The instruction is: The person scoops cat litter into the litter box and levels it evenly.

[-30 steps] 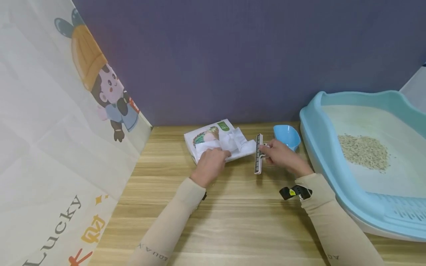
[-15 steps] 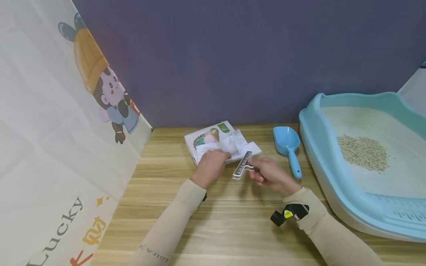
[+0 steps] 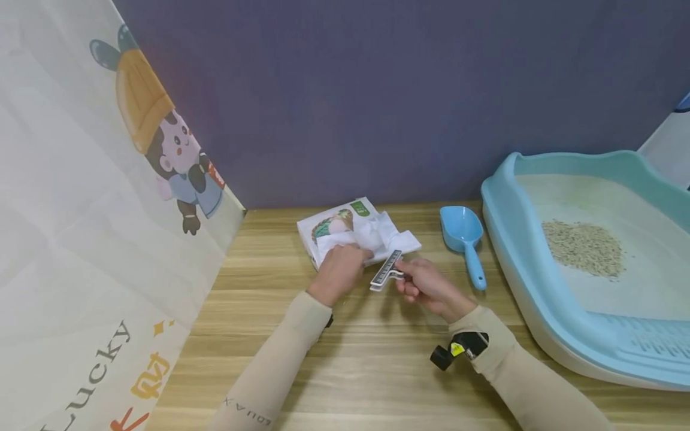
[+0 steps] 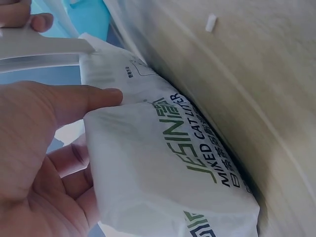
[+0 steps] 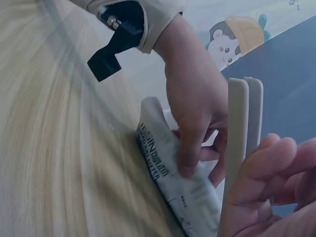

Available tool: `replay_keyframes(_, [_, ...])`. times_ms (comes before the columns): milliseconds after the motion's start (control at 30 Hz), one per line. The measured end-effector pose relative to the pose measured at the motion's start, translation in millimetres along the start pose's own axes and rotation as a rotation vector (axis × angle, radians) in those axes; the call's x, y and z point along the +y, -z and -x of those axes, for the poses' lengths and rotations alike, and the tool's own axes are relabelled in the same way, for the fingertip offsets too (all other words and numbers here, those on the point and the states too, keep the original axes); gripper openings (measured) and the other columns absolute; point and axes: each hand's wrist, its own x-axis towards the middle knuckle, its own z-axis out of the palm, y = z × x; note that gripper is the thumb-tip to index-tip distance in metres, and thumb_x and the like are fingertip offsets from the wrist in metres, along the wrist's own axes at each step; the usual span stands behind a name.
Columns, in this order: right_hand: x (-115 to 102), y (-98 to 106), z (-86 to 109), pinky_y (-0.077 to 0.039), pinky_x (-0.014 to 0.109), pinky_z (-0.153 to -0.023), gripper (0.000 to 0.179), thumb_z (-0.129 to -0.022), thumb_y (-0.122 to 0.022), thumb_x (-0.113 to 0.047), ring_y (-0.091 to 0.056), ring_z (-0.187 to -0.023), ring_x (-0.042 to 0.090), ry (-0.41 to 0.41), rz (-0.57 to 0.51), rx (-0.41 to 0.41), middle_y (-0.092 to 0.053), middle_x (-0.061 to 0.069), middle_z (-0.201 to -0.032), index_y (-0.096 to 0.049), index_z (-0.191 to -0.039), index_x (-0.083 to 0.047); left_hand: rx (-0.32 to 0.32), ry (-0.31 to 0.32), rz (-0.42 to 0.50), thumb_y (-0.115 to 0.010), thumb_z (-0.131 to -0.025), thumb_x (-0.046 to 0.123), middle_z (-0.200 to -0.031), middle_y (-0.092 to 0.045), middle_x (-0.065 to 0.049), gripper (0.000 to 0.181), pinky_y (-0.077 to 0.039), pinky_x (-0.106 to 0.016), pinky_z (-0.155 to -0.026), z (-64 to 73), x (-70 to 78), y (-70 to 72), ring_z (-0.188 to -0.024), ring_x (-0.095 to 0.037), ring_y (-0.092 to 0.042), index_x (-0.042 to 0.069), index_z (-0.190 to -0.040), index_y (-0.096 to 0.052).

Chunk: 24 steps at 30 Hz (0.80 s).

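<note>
A white bag of cat litter [image 3: 329,226] lies on the wooden table with its top folded over. My left hand [image 3: 341,270] grips the folded part, thumb [image 4: 101,98] along the near side and fingers behind it. In my right hand [image 3: 431,288] is a white bag clip [image 3: 386,272] with a piano-key pattern, pinched by its handle. The clip's two bars stand slightly apart in the right wrist view. One end of the clip [image 4: 49,47] meets the bag's right front corner in the left wrist view; whether the fold is between the bars I cannot tell.
A blue scoop [image 3: 465,230] lies right of the bag, handle towards me. Beyond it stands a large blue litter box [image 3: 520,251] with a heap of pellets [image 3: 584,248]. A dark wall [image 3: 377,108] rises behind, and a printed white sheet [image 3: 64,209] is at left.
My right hand has moved left and nearer to me with the clip, from beside the scoop to the bag's front corner, and the clip has tilted. The left hand stays on the bag.
</note>
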Motion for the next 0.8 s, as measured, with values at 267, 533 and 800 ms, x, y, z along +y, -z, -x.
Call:
replay_keyframes(267, [9.8, -0.4, -13.1, -0.038, 0.016, -0.042, 0.032, -0.111, -0.035, -0.016, -0.038, -0.04, -0.002, -0.005, -0.065, 0.089, -0.053, -0.007, -0.055, -0.057, -0.09, -0.005, -0.015, -0.027, 0.021, -0.069, -0.088, 0.003, -0.082, -0.072, -0.001, 0.027, -0.052, -0.029, -0.062, 1.0, 2.0, 1.4, -0.069, -0.014, -0.061, 0.022, -0.104, -0.079])
replay_keyframes(533, [15.5, -10.3, -27.0, -0.04, 0.017, -0.041, 0.029, -0.109, -0.038, -0.014, -0.039, -0.037, -0.001, -0.007, -0.078, 0.222, -0.054, -0.006, -0.053, -0.054, -0.087, -0.005, -0.117, -0.016, 0.059, -0.074, -0.084, 0.007, -0.099, -0.076, -0.005, 0.031, -0.057, -0.035, -0.071, 1.8, -1.5, 10.1, -0.084, -0.021, -0.07, 0.016, -0.113, -0.074])
replay_keyframes(800, [18.3, -17.5, -33.5, -0.04, 0.018, -0.041, 0.028, -0.109, -0.038, -0.015, -0.04, -0.037, 0.0, -0.021, -0.081, 0.312, -0.054, -0.005, -0.051, -0.054, -0.089, -0.002, -0.177, 0.008, 0.052, -0.075, -0.08, 0.004, -0.077, -0.065, 0.003, 0.02, -0.047, -0.032, -0.061, 3.4, -8.4, 16.1, -0.07, -0.015, -0.059, 0.018, -0.076, -0.061])
